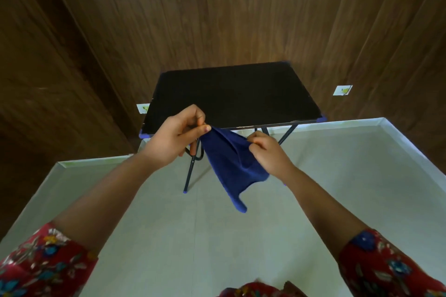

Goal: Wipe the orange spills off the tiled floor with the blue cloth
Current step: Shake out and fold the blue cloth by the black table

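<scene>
no readable text anywhere. two small white wall plates [342, 90] [142, 108] sit at two o'clock and ten o'clock of the black table [231, 94], each with a yellowish mark too blurred to make out.

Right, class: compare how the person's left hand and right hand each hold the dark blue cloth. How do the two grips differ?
The left hand pinches one top corner of the dark blue cloth between thumb and forefinger, held higher; the right hand sits lower. The left hand shows its back with the thumb on top; the right hand curls its fingers into the fabric edge. Both hold the cloth up in the air, in front of the black folding table.
</scene>
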A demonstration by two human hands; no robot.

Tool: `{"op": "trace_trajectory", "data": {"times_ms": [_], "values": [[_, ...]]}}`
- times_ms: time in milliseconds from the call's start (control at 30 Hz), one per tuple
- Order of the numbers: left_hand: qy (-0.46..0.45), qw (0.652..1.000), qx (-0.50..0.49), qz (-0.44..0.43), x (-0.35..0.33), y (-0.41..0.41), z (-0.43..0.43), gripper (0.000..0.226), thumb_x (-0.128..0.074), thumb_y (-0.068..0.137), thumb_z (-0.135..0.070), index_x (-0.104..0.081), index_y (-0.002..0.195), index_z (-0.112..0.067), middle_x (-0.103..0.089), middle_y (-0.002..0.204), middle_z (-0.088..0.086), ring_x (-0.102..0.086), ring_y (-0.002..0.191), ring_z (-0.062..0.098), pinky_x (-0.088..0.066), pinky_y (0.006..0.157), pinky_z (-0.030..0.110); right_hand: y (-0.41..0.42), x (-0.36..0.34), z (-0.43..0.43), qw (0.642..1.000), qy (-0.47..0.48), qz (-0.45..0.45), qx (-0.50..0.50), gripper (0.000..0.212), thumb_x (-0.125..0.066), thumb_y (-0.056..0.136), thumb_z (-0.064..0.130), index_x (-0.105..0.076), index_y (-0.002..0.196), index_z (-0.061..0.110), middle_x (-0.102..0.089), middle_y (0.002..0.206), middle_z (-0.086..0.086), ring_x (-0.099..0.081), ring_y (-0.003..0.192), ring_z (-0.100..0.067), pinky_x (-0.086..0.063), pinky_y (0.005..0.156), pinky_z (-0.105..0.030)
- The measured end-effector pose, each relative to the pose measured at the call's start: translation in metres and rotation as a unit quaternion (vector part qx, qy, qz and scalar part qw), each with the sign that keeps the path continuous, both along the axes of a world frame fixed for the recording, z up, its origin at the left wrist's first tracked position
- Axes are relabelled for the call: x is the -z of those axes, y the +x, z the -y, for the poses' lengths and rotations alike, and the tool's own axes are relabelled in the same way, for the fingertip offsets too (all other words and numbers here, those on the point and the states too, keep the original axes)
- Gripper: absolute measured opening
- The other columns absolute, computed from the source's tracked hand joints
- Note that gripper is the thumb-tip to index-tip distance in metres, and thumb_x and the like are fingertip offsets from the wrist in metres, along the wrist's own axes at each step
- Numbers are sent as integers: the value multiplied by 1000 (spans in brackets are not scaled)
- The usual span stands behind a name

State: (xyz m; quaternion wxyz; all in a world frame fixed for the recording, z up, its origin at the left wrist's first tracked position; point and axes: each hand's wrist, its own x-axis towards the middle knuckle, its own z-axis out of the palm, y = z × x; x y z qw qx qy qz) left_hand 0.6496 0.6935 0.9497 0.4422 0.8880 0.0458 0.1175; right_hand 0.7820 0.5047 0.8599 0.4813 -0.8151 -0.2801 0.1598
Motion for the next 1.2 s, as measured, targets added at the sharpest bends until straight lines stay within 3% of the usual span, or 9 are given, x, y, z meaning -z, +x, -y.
{"op": "trace_trajectory", "data": {"times_ms": [167, 367, 467, 567, 733, 933, 1033, 1100, 1200], "values": [[90, 995, 40, 12, -14, 29, 2, 16, -52, 96, -24, -42, 84, -23, -58, 74, 5, -62, 63, 21, -55, 55, 32, -8, -5, -29, 996, 34, 86, 21, 58, -48, 72, 74, -59, 71, 17, -52, 84, 8, -58, 74, -11, -43, 68, -28], [207, 977, 36, -19, -18, 48, -11, 24, -55, 94, -24, -39, 79, -31, -48, 69, -2, -44, 56, 9, -41, 54, 26, 18, 10, -41, 986, -64, 155, 5, 4, -62, 76, 23, -59, 73, 23, -56, 95, 6, -60, 83, -24, -38, 64, -30], [214, 975, 18, -56, -11, 43, -24, 19, -61, 91, -27, -45, 80, -29, -50, 67, -8, -46, 56, 6, -39, 54, 20, 43, 15, -30, 984, -101, 146, 11, 12, -60, 75, 16, -69, 76, 23, -57, 92, 9, -60, 84, -21, -45, 68, -31], [256, 964, 18, -65, -5, 38, -35, 14, -69, 84, -31, -56, 81, -28, -56, 72, -12, -54, 70, 4, -39, 58, 17, 64, 4, -18, 989, -17, 140, -44, 11, -69, 77, 14, -76, 81, 23, -52, 82, 14, -56, 74, -9, -44, 70, -29], [230, 973, -29, 12, 0, 31, -47, 30, -79, 75, -20, -55, 72, -37, -56, 72, -13, -56, 71, 10, -43, 59, 16, 80, -30, -6, 991, 29, 83, -101, 13, -73, 81, 3, -76, 86, 14, -60, 92, 6, -65, 83, -25, -51, 78, -35], [135, 976, -153, 73, 16, 35, -52, 40, -82, 68, -2, -63, 94, -25, -60, 98, -2, -63, 77, 15, -54, 68, 16, 75, -55, -9, 995, 59, 64, -51, 23, -65, 78, -2, -75, 80, 20, -73, 80, 1, -69, 76, -11, -56, 73, -22], [37, 986, -161, -9, 20, 37, -58, 62, -81, 70, -3, -55, 117, -34, -57, 112, -9, -65, 76, 16, -57, 72, 24, 73, -65, -6, 992, 68, 64, -82, 29, -61, 82, -4, -74, 84, 23, -72, 80, 6, -68, 77, -4, -53, 70, -14], [25, 987, -135, -80, 24, 38, -59, 41, -74, 79, -6, -61, 111, -27, -62, 100, -8, -63, 82, 14, -54, 75, 24, 72, -68, -5, 990, 70, 66, -99, 30, -60, 84, -4, -73, 90, 23, -72, 83, 7, -68, 81, -4, -54, 72, -15], [80, 978, -187, -48, 29, 44, -59, 15, -68, 84, -8, -64, 92, -20, -65, 89, 3, -62, 80, 18, -52, 70, 26, 72, -67, -8, 995, 12, -18, -101, 34, -55, 87, -2, -67, 107, 23, -70, 85, 2, -68, 79, -9, -56, 63, -20]]}}
